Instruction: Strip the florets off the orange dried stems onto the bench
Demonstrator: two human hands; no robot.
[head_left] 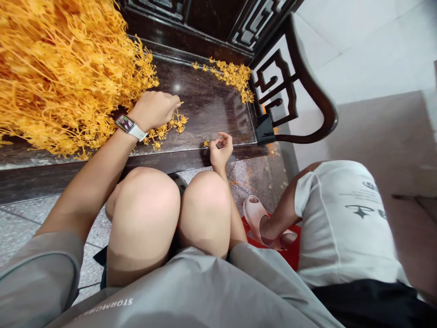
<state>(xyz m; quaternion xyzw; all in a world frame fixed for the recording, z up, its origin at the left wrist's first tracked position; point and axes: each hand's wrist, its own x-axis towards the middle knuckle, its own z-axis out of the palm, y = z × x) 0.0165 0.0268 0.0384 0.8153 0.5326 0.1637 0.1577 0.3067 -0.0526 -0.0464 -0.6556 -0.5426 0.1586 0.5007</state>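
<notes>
My left hand (157, 109), with a watch on its wrist, is closed over the dark wooden bench. A thin orange stem tip shows at its fingers, and an orange plastic flower sprig (176, 122) hangs out below them. Beside it rises a big heap of orange artificial flower sprigs (68, 73). My right hand (221, 149) is at the bench's front edge, thumb and forefinger curled together in a pinch. One small orange floret (206, 143) is just left of the thumb; whether the fingers touch it, I cannot tell.
Loose orange florets (235, 75) lie in a pile at the back right of the bench seat (205, 100). A carved armrest (297, 91) closes its right end. To my right sits another person in white shorts (344, 218), feet in pink slides by a red object (293, 246).
</notes>
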